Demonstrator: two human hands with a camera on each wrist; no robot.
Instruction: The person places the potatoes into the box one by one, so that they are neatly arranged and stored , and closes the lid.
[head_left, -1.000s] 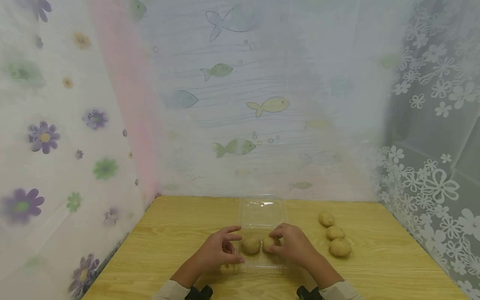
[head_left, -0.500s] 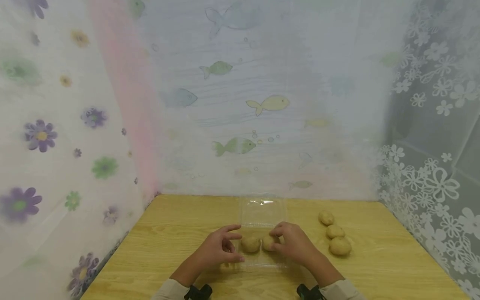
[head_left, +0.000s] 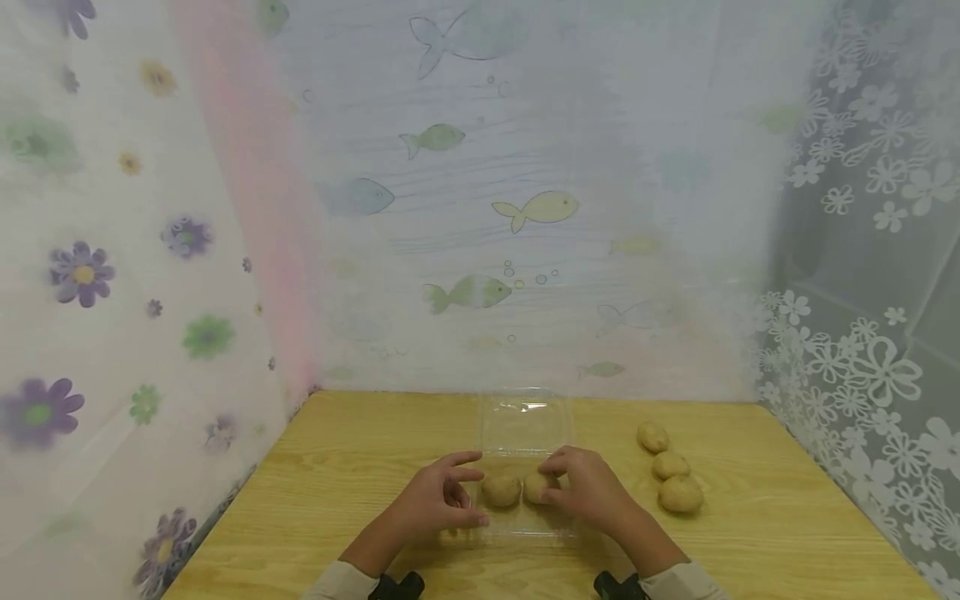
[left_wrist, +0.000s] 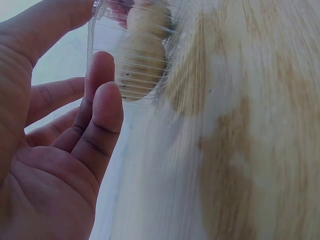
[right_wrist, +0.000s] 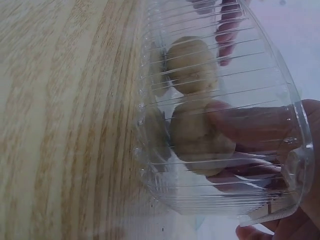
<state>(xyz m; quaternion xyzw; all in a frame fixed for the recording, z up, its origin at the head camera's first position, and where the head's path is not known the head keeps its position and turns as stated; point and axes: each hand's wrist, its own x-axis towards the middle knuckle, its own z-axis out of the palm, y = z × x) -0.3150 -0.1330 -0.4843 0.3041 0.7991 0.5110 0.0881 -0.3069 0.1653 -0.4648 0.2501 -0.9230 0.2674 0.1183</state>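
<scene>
A clear plastic container (head_left: pixel 525 527) lies on the table with its lid (head_left: pixel 525 425) folded back. Two potatoes sit side by side in it, the left one (head_left: pixel 501 490) and the right one (head_left: pixel 538 487). My right hand (head_left: pixel 594 492) holds the right potato between thumb and fingers, which the right wrist view shows through the ribbed wall (right_wrist: pixel 240 80). At the container's left side is my left hand (head_left: pixel 435 497), its thumb and fingers spread along the edge. In the left wrist view the left hand (left_wrist: pixel 65 135) has fingertips against or close to the wall.
Three more potatoes stand in a row on the table right of the container: a back one (head_left: pixel 652 437), a middle one (head_left: pixel 670 466) and a front one (head_left: pixel 680 495). Patterned curtains hang behind the wooden table (head_left: pixel 337 450) and on both sides.
</scene>
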